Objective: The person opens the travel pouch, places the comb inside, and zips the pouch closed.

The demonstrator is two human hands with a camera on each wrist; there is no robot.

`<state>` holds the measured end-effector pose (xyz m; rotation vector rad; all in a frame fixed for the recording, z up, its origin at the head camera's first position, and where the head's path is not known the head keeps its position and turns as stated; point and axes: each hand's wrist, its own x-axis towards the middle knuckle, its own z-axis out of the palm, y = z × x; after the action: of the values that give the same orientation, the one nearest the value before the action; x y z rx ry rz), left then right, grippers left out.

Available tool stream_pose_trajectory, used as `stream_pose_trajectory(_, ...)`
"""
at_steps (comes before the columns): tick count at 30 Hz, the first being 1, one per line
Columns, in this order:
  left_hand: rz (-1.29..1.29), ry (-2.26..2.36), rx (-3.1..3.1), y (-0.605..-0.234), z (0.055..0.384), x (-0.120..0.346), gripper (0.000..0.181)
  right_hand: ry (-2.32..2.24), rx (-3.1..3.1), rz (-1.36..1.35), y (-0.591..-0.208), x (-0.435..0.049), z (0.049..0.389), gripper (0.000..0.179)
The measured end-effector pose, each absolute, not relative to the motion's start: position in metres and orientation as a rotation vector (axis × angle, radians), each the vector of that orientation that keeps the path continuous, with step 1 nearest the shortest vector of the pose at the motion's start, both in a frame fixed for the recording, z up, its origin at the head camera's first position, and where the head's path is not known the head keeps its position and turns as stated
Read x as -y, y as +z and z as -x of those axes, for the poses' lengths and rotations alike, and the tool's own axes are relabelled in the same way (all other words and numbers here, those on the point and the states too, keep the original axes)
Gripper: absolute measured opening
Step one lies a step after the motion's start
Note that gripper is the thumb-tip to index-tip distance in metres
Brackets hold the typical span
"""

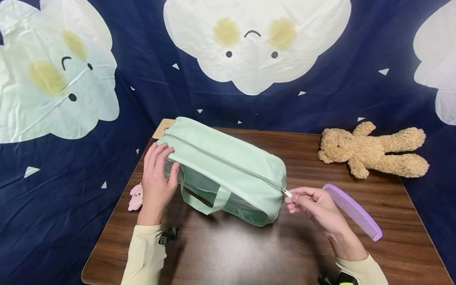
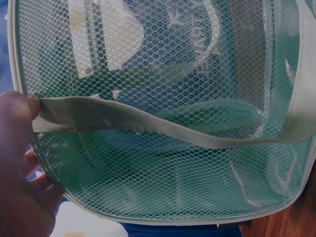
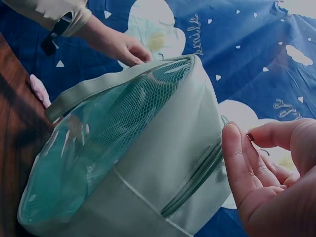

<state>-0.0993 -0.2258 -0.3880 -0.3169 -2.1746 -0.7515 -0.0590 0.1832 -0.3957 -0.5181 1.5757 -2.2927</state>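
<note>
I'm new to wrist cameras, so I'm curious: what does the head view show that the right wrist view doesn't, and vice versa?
Only the head view shows the teddy bear and the purple comb.
Only the right wrist view shows cursive lettering on the blue backdrop.
Both show the green bag, the left hand on it, the right hand pinching the zipper pull, and the brown table.

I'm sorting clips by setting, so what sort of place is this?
Probably indoors, perhaps a home corner or makeshift filming spot: a dark-blue cloth printed with clouds stands behind a wood-grain table, with a teddy bear at its far right.
</note>
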Motion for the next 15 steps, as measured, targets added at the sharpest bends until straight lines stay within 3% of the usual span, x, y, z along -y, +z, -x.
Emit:
stream_pose_trajectory(4, 0.321, -0.755, 2.165, -0.389, 0.099, 0.227, 0.035, -2.287, -1.576, 0.507, -0.388, -0.178, 0.062, 0.040)
stream_pose_trajectory(9, 0.328, -0.760, 2.155, -0.390, 0.099, 0.227, 0.055, -2.255, -1.599, 0.511, -0.378, -0.171, 0.066, 0.036)
stream_pose_trajectory(15, 0.335, -0.764, 2.151, -0.389, 0.099, 0.227, 0.057, -2.205, -1.663, 0.505, -0.366, -0.164, 0.071, 0.033)
